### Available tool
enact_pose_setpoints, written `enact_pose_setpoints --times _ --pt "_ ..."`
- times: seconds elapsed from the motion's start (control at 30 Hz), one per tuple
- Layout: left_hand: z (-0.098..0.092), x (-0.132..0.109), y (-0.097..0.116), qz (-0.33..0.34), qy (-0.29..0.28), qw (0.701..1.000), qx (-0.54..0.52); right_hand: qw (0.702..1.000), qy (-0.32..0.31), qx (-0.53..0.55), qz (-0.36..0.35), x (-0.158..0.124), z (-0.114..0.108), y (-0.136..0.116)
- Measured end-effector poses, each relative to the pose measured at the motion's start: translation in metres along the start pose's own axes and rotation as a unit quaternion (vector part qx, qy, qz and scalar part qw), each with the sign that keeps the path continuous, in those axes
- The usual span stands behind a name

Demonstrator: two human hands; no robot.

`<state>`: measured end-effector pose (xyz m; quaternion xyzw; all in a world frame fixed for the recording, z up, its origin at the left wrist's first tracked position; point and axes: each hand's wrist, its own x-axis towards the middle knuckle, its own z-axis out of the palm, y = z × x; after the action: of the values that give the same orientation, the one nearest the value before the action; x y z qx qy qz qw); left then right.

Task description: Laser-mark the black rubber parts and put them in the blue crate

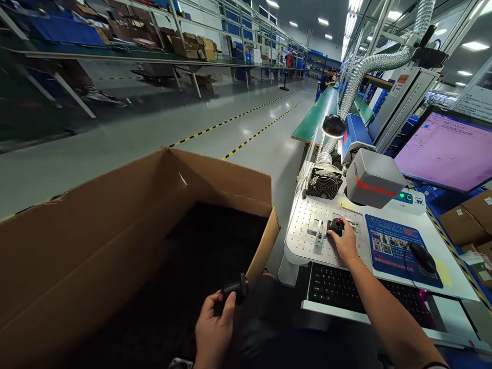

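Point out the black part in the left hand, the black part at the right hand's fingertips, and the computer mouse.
left black part [235, 290], in the left hand [213, 328]: head view, its wide end.
right black part [336, 225], at the right hand [347, 245]: head view, its rounded top.
computer mouse [423, 257]: head view, middle of its back.

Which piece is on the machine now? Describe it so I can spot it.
Find the white perforated plate under the grey laser head. At its middle the right hand touches a small rounded black part. Unlike the similar black part in the left hand, it lies on the plate, reddish on top.
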<state>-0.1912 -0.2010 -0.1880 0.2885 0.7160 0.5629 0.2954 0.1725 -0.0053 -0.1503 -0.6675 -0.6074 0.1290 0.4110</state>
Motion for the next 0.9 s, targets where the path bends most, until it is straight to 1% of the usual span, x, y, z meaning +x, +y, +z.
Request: enact_pose_setpoints --times 0.1,0.2,0.27,0.37,0.43,0.6,0.73,0.83,0.9 --pt "0.000 -0.001 0.004 -0.011 0.004 1.000 0.007 1.000 0.019 0.000 0.008 -0.006 -0.009 -0.002" --pt "0.000 -0.003 0.011 -0.019 0.000 1.000 0.008 0.998 0.046 -0.007 0.036 -0.016 -0.016 0.003" --pt "-0.001 -0.005 0.016 -0.024 0.000 1.000 0.012 0.997 0.037 -0.006 0.064 -0.022 -0.018 0.008" --pt "-0.001 -0.006 0.019 -0.025 0.005 0.999 0.019 0.996 0.010 0.007 0.093 -0.027 -0.015 0.014" --pt "-0.001 -0.006 0.018 -0.021 0.004 1.000 0.011 0.995 0.007 0.015 0.095 -0.027 -0.011 0.015" --pt "-0.001 -0.004 0.013 -0.016 0.000 1.000 0.005 0.996 0.031 0.010 0.087 -0.024 -0.002 0.015" --pt "0.001 -0.005 0.017 -0.022 0.007 1.000 0.014 0.996 0.033 0.000 0.088 -0.023 0.000 0.014" --pt "0.003 -0.007 0.023 -0.032 0.013 0.999 0.011 0.996 0.020 0.000 0.083 -0.022 -0.003 0.011" --pt "0.004 -0.009 0.025 -0.029 0.014 0.999 0.011 0.996 0.018 0.002 0.082 -0.023 -0.011 0.008"
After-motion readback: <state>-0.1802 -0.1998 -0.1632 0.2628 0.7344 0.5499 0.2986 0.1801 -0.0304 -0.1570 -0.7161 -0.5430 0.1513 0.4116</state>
